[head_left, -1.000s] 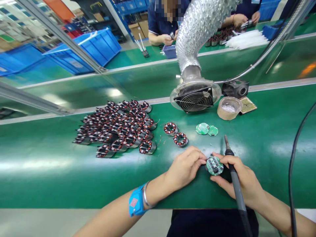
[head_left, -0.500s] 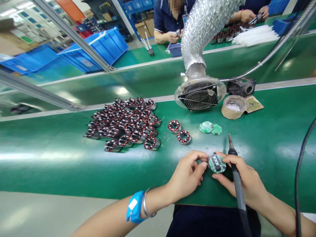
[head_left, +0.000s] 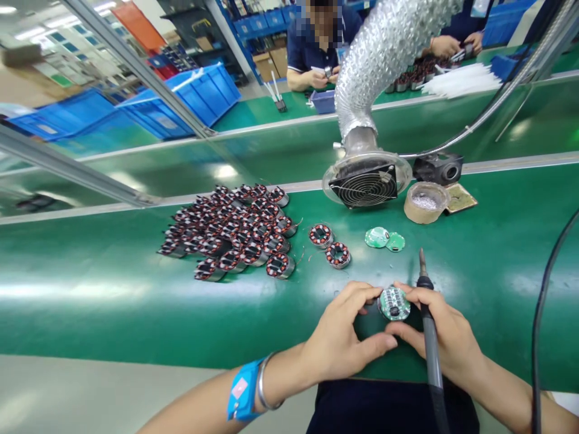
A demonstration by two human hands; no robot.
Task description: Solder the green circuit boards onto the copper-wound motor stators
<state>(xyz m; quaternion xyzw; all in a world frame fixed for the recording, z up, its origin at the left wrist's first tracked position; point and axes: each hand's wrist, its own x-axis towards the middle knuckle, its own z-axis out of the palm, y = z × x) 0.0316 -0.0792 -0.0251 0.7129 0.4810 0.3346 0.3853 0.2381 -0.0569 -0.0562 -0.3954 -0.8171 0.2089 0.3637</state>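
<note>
A round green circuit board (head_left: 394, 303) with dark components faces up between my hands, just above the green bench; what lies beneath it is mostly hidden. My left hand (head_left: 346, 331) touches its left edge with the fingertips, the thumb stretched out below it. On the other side, my right hand (head_left: 446, 328) grips the board's right edge between fingers and thumb. A soldering iron (head_left: 432, 343) also rests in this right hand, its tip pointing away from me. Two loose green circuit boards (head_left: 377, 237) lie beyond, overlapping.
Two wound stator cores (head_left: 338, 255) sit left of the loose boards, near a large group of stators (head_left: 235, 226). A fume extractor (head_left: 364, 184) hangs over the bench, beside a solder pot (head_left: 425, 202) and iron stand (head_left: 438, 169). A black cable (head_left: 540, 313) runs at right. Co-workers sit opposite.
My left thumb has moved away from the fingers and now stretches below the board. The board has turned slightly and shifted a little left. My right hand still holds the soldering iron.
</note>
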